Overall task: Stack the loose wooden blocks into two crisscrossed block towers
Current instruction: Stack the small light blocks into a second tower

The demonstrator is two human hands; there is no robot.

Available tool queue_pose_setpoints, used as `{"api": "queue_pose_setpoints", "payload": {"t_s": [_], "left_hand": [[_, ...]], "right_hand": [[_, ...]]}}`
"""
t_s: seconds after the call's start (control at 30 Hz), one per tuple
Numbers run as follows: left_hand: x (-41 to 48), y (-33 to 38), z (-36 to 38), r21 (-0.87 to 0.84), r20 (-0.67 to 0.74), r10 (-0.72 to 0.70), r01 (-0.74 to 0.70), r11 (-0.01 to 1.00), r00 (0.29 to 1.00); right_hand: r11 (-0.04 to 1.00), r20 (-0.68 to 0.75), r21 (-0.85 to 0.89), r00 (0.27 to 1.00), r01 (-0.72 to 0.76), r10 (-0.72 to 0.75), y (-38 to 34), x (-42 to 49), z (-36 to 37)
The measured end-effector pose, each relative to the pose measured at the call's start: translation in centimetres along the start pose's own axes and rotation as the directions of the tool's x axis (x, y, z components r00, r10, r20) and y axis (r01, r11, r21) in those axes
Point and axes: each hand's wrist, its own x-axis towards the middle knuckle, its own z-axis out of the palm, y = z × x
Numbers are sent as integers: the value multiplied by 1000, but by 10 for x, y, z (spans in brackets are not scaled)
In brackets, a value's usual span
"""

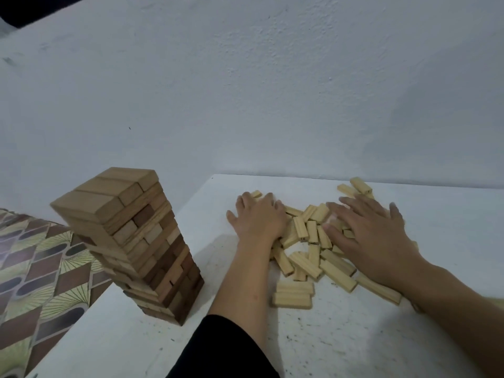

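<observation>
– Many pale loose blocks (311, 242) lie in one heap on the white table (354, 339). Do you see where the hands are?

– Yes. The left hand (257, 218) lies palm down on the heap's edge at 9 o'clock, its fingers (242, 203) straight and a little apart, pressing on blocks and clamping nothing. The right hand (368, 237) covers the side at 3 o'clock, also palm down, fingers (362, 205) spread wide. It is a bit blurred, but I see no block held in it.

– And the finished tower (131, 241)?

– It stands at 9 o'clock from the heap, well apart from it, near the table's left edge. Its layers are crisscrossed, in light and dark brown wood, darker than the heap.

– Are some blocks outside the heap?

– Two blocks (354, 186) lie at 1 o'clock, just beyond the right fingertips. A pair (293, 294) lies side by side at 6 o'clock, just beside the left forearm.

– What else?

– A black sleeve (226, 350) on the left arm, a pale wall (272, 91) behind, and a patterned surface (35, 268) at 9 o'clock past the table.
</observation>
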Motion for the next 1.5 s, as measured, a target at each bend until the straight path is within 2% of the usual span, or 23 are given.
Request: {"api": "queue_pose_setpoints", "payload": {"t_s": [0.1,0.2,0.37,0.43,0.5,0.6,0.67,0.73,0.83,0.9,1.0,1.1,1.27,1.3,1.4,1.5], "left_hand": [[-15,6,6,-13,-19,63,-63,998,998],[-31,7,5,-42,-16,117,-117,992,993],[-56,2,-4,14,55,197,-198,980,979],[-60,1,-9,7,70,239,-240,971,968],[-62,2,-11,0,119,317,-319,948,941],[-67,4,-10,72,178,389,-406,911,904],[-71,4,-8,79,173,401,-419,905,899],[-77,3,-7,62,166,406,-420,905,899],[-78,8,-9,22,126,388,-393,919,913],[-68,16,-10,-20,61,377,-376,926,924],[-43,40,-10,-125,-2,430,-427,896,903],[-16,69,-3,-139,72,501,-488,862,863],[15,94,13,-81,274,523,-522,849,807],[17,95,14,-56,297,518,-527,848,802],[19,93,12,-10,255,502,-517,856,826],[14,90,4,-8,213,477,-487,874,853]], "right_hand": [[999,60,-30,998,28,-27,1,0,1],[997,5,27,998,66,-67,-3,-4,1],[976,-48,190,994,110,-103,-9,-19,-6],[957,-126,281,991,77,-43,-8,-21,-15],[963,-167,268,985,8,38,-1,-19,-24],[984,-34,169,997,-64,71,14,-14,-28],[993,83,93,994,-75,68,21,-17,-22],[996,111,60,992,-68,61,22,-23,-16],[995,50,87,997,-56,52,18,-28,-18],[990,-41,107,994,-93,97,17,-24,-23],[986,-149,103,978,-129,143,28,-3,-34],[986,-132,138,984,-99,117,43,28,-37],[992,82,99,995,-71,63,55,65,-25],[994,89,98,995,-54,45,56,68,-21],[996,-32,85,999,6,-3,59,69,-16],[988,-126,151,992,12,7,58,60,-14]]}}
